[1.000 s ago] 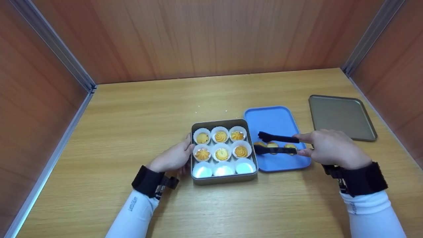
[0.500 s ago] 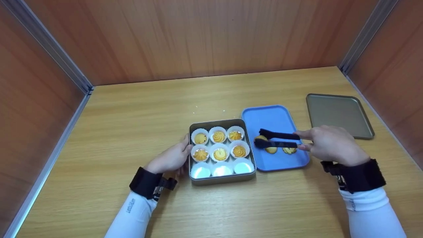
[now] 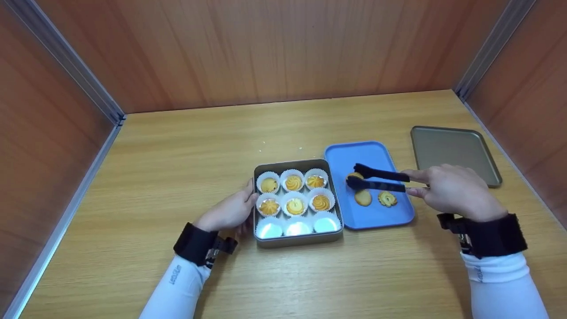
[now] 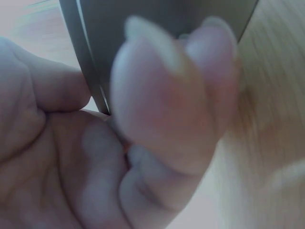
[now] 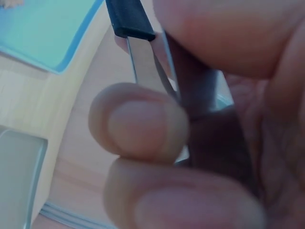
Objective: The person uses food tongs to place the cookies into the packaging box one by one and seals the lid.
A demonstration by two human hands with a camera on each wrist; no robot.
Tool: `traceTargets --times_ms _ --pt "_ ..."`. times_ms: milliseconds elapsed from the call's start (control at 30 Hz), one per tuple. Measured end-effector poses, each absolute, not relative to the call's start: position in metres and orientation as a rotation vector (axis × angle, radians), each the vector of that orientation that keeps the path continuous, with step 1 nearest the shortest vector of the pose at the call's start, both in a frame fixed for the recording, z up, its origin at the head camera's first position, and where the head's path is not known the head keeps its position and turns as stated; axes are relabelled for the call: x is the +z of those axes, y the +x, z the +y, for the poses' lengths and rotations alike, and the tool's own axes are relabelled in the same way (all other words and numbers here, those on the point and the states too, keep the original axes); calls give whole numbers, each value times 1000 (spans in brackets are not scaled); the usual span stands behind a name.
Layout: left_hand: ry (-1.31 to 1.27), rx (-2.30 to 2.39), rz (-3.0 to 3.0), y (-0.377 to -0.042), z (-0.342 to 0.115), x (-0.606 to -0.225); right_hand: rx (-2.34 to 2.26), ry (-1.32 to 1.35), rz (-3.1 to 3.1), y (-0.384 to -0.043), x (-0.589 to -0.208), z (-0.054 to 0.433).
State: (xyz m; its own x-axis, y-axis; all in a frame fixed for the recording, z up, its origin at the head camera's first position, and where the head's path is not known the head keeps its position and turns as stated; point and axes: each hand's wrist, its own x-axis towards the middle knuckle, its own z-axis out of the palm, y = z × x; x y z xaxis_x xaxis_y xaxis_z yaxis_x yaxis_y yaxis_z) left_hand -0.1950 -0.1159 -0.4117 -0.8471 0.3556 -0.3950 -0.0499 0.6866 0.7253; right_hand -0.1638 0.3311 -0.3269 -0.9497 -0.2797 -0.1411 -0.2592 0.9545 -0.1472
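My left hand (image 3: pixel 227 213) grips the left wall of a square metal tin (image 3: pixel 301 241), its thumb at the rim. Fluted white paper cups fill the tin; the back and middle rows hold cookies, and the three front cups (image 3: pixel 297 227) show bare white insides. In the right wrist view the fingers of my right hand (image 3: pixel 456 190) curl around metal tongs (image 5: pixel 145 59) with black ends. The tips of the tongs stand apart over a cookie (image 3: pixel 354 176) on the blue tray (image 3: pixel 367 153), partly hiding it. A plain round cookie (image 3: pixel 363 198) and a ruffled cookie (image 3: pixel 387 199) lie nearer.
The blue tray sits against the tin's right side. A shallow metal lid (image 3: pixel 452 153) lies at the right, behind my right hand. Small white crumbs dot the table (image 3: pixel 199 146) beyond the tin. Wood-grain panels (image 3: pixel 283 53) enclose the back and both sides.
My right hand has drawn the tongs away from me and slightly rightward, from over the nearer cookies to the farthest one. My left hand and the tin have stayed in place.
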Motion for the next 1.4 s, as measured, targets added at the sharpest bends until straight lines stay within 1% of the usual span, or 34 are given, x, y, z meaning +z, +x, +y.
traceTargets --times_ms 333,500,767,933,1100,1233,1400 --pt "235 1071 2371 -195 -116 -412 -246 -434 3036 -160 -317 344" --pt "232 1078 2370 -194 -116 -410 -281 -533 3065 -158 -314 338" --pt "220 1076 2373 -193 -115 -410 -248 -754 3053 -155 -317 301" --pt "214 1075 2369 -194 -110 -409 -290 -945 3005 -156 -329 267" --pt "267 1103 2366 -194 -107 -410 -294 -1116 2956 -158 -339 237" --pt "301 1096 2374 -194 -104 -410 -265 -1169 2945 -157 -343 221" --pt "300 1093 2370 -194 -103 -409 -235 -1171 2925 -157 -349 209"
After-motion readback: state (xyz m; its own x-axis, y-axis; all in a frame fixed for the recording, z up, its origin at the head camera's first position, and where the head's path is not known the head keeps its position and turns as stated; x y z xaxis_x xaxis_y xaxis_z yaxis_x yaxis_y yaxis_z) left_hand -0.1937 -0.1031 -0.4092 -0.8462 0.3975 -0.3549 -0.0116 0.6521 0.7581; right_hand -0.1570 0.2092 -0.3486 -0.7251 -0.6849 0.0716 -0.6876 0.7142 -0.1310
